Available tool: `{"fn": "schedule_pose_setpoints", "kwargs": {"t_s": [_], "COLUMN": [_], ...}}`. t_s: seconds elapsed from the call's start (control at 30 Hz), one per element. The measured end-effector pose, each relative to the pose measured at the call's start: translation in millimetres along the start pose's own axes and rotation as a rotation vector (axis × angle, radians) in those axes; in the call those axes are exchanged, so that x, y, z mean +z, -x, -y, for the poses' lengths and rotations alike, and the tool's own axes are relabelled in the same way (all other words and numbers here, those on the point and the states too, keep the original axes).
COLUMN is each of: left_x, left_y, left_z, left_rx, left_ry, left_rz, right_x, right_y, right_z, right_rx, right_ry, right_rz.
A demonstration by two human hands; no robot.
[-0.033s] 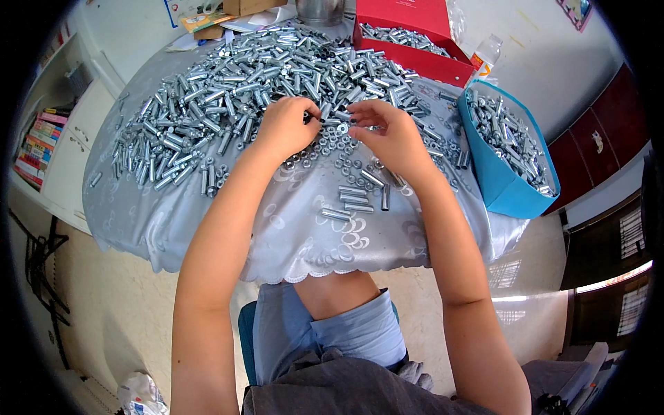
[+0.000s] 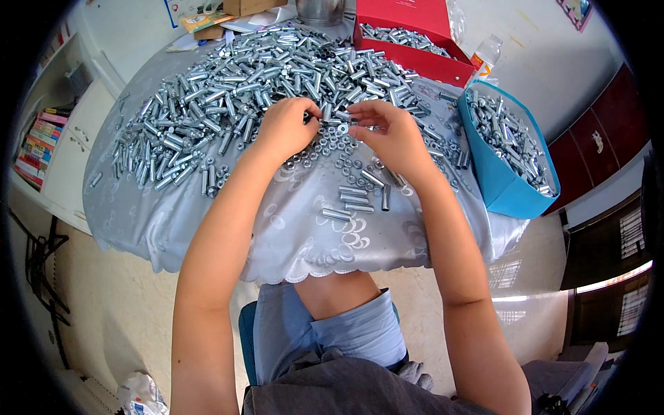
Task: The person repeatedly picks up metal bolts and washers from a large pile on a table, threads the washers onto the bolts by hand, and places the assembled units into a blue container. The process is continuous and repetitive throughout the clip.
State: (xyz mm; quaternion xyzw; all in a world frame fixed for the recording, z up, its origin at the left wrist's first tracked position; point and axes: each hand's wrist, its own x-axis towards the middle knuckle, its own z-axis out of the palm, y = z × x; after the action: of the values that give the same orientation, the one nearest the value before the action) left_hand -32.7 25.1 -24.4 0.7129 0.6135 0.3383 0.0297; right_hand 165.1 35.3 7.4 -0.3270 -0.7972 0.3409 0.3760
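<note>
My left hand (image 2: 286, 128) is curled at the near edge of a big heap of metal sleeves (image 2: 270, 69), thumb and fingers bent together. Whatever it pinches is hidden. Across a narrow gap, my right hand (image 2: 393, 138) has its thumb and bent fingers around a small dark piece, too small to name. Between and below the hands lie many loose nuts (image 2: 332, 140) and a bright washer (image 2: 342, 128). Several silver sleeves (image 2: 337, 214) lie apart on the cloth, nearer to me.
On the right stands a blue bin (image 2: 515, 190) full of metal fasteners. A red box (image 2: 415, 69) with more of them is at the back, beside a clear plastic bottle (image 2: 487, 54). A metal pot (image 2: 320, 12) stands behind the heap. A grey tablecloth (image 2: 187, 242) covers the table.
My fingertips have shifted very slightly, and a small dark piece shows more plainly by my right thumb. The heap and containers look the same.
</note>
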Motion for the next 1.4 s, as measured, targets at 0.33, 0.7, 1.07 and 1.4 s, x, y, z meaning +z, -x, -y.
{"fn": "schedule_pose_setpoints", "kwargs": {"t_s": [0.33, 0.7, 1.07, 1.4], "left_x": [6, 6, -15, -16], "left_y": [7, 6, 5, 9], "left_z": [7, 5, -42, -46], "left_rx": [0.157, -0.015, -0.044, -0.052], "left_ry": [-0.147, 0.011, 1.214, 1.037], "left_rz": [0.0, -0.033, 0.062, 0.17], "right_x": [-5, -4, 5, 4], "right_y": [-4, -6, 0, 2], "right_z": [9, 5, 8, 11], "right_rx": [0.231, 0.172, -0.102, -0.236], "right_ry": [-0.461, -0.424, -0.127, -0.011], "right_rz": [-0.055, -0.177, -0.165, -0.192]}}
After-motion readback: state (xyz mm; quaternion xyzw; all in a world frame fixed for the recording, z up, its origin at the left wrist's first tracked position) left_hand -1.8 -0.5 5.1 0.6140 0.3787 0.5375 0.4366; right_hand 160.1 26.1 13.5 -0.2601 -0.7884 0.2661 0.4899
